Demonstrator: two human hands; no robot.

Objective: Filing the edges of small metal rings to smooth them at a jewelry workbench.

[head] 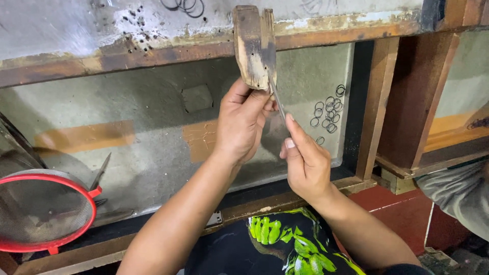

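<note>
Head camera looks down, close over workbench.

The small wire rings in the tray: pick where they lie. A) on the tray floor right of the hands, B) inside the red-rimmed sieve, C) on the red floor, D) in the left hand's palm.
A: the cluster of wire rings lies loose on the grey tray floor, just right of the right hand, apart from the sieve at far left.
</note>
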